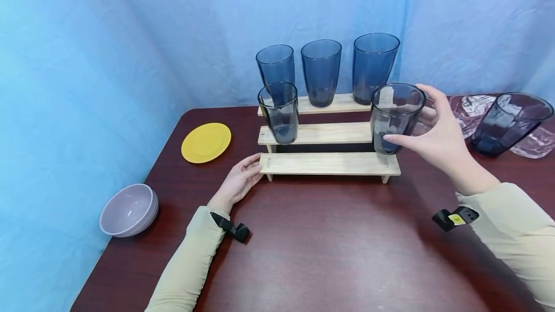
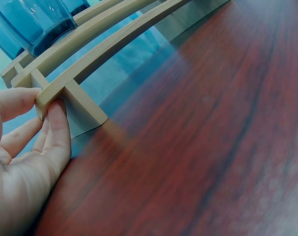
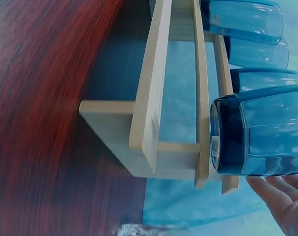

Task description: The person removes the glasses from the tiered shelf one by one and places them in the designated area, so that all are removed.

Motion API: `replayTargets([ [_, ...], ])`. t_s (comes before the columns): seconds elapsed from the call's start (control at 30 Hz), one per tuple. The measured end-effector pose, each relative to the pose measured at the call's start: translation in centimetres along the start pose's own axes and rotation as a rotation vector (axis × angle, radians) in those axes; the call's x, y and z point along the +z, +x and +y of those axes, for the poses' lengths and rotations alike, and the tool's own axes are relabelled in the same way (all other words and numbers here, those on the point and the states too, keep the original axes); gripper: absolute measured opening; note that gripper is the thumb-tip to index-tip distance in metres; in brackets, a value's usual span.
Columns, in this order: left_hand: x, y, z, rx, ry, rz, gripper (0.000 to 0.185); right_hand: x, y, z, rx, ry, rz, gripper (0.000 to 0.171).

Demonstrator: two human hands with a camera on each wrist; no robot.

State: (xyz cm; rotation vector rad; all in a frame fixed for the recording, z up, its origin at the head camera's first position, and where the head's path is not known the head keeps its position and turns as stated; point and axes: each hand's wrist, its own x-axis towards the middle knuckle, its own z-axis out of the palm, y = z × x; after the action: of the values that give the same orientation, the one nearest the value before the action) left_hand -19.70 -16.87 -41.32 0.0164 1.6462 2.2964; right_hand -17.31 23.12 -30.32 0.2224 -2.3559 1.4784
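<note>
A three-tier wooden step rack (image 1: 325, 163) stands on the table, three blue glasses on its top tier, among them the middle one (image 1: 321, 73). A fourth glass (image 1: 281, 119) sits at the left of the middle tier. My left hand (image 1: 238, 179) pinches the left end of the lowest slat (image 2: 65, 88), thumb above and fingers beneath. Near the right end of the middle tier, my right hand (image 1: 442, 138) grips an upright blue glass (image 3: 266, 132) between thumb and fingers. Its base is close to the middle slat; whether they touch I cannot tell.
Farther right, another dark blue glass (image 1: 498, 124) stands beside crumpled clear plastic (image 1: 535, 143). A yellow plate (image 1: 205, 142) lies left of the rack, and stacked lilac bowls (image 1: 130, 210) sit at the table's left edge. Blue curtain (image 1: 217, 28) hangs behind.
</note>
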Motion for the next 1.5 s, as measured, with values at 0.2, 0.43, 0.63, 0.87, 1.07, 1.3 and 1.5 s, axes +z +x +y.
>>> replayTargets([
  [0.2,-0.1,-0.1,0.0,-0.007,-0.006,0.001,0.053,-1.1,-0.1,0.4,0.017,-0.039,0.014,0.101],
  [0.43,0.0,-0.1,-0.2,-0.006,0.005,-0.007,0.053,-2.5,-0.4,0.7,0.037,-0.016,0.025,0.1],
  [0.63,0.1,0.0,0.0,0.003,0.008,-0.006,0.053,-3.6,-0.5,0.8,0.047,0.022,0.037,0.097],
  [0.87,0.1,0.0,-0.1,-0.007,-0.007,-0.013,0.053,-4.4,-0.8,1.3,0.069,-0.002,0.047,0.097],
  [1.07,0.1,-0.1,-0.2,-0.009,0.004,-0.005,0.053,-4.8,-1.1,2.3,0.084,-0.024,0.043,0.098],
  [1.3,0.1,-0.3,-0.2,-0.01,0.009,-0.009,0.053,-5.5,-1.6,3.7,0.139,-0.173,0.037,0.101],
  [1.5,0.2,-0.2,-0.1,-0.003,0.002,-0.016,0.053,-6.1,-1.7,4.7,0.206,-0.283,0.022,0.104],
])
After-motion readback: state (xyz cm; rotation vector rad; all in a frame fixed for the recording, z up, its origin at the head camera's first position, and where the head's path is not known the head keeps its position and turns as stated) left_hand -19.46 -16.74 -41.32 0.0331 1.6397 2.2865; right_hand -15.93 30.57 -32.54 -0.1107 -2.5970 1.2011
